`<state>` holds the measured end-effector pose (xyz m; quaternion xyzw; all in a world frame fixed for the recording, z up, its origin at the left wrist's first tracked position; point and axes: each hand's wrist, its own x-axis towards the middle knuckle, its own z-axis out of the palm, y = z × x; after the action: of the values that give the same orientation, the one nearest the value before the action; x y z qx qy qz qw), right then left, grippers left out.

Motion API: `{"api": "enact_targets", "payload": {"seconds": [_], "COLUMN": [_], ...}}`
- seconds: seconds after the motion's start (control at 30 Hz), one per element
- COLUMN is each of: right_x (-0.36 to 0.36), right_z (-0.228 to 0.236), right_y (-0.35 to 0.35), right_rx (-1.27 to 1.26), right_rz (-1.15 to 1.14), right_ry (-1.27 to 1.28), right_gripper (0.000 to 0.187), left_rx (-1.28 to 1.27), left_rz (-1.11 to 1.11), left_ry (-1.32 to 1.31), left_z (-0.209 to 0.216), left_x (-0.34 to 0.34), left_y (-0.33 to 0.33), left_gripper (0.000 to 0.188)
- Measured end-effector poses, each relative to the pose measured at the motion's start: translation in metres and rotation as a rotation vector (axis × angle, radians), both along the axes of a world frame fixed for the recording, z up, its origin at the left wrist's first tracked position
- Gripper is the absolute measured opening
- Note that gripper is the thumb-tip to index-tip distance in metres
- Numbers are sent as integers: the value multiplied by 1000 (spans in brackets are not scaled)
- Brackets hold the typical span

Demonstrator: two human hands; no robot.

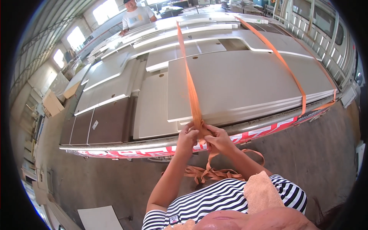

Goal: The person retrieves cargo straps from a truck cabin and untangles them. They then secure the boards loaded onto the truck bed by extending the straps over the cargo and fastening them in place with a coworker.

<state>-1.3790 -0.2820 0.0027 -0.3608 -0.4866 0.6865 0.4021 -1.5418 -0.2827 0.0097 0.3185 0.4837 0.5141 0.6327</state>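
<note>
An orange webbing strap (189,82) runs taut over a stack of light grey panels (245,84) and comes down to the metal side rail (153,144) of a truck bed. At that rail my left hand (188,136) pinches the strap from its left side. My right hand (217,138) has its fingers closed on the same strap from the right, close beside the left. The strap looks bunched between my fingers; whether it is knotted there I cannot tell. Its loose tail (209,173) hangs below my hands and lies in a tangled heap.
A second orange strap (283,61) crosses the panels on the right. Dark brown panels (109,120) lie at the bed's left. Across the load stands a person (137,17) in a white shirt. A white truck cab (322,23) is at the far right, a flat board (100,218) lower left.
</note>
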Motion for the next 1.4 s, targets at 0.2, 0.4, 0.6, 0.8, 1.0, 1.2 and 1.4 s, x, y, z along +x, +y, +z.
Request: {"api": "enact_targets", "payload": {"seconds": [0.2, 0.4, 0.6, 0.8, 1.0, 1.2, 1.4], "right_x": [1, -4, -5, -5, -1, 11, 12], "right_z": [-9, -2, 20, 21, 16, 11, -1], "right_y": [-4, 7, 37, 46, 46, 16, 19], "right_rx": [153, -3, -241, -223, -203, 128, 335], "right_rz": [-52, -12, 259, 282, 375, -18, -26], "right_ry": [-104, -39, 58, 26, 73, -146, -314], "right_gripper": [61, 60, 31, 13, 22, 41, 30], "left_rx": [70, 68, 294, 539, 581, 482, 435], "left_rz": [-13, 102, 253, 179, 172, 160, 326], "left_ry": [186, 156, 735, 904, 1041, 815, 1031], "left_z": [3, -2, 1, -4, -15, -17, -32], "left_x": [7, 16, 8, -5, -11, -15, -8], "left_y": [2, 6, -21, -2, 6, 10, -11], "left_gripper": [51, 42, 28, 34, 21, 18, 14]}}
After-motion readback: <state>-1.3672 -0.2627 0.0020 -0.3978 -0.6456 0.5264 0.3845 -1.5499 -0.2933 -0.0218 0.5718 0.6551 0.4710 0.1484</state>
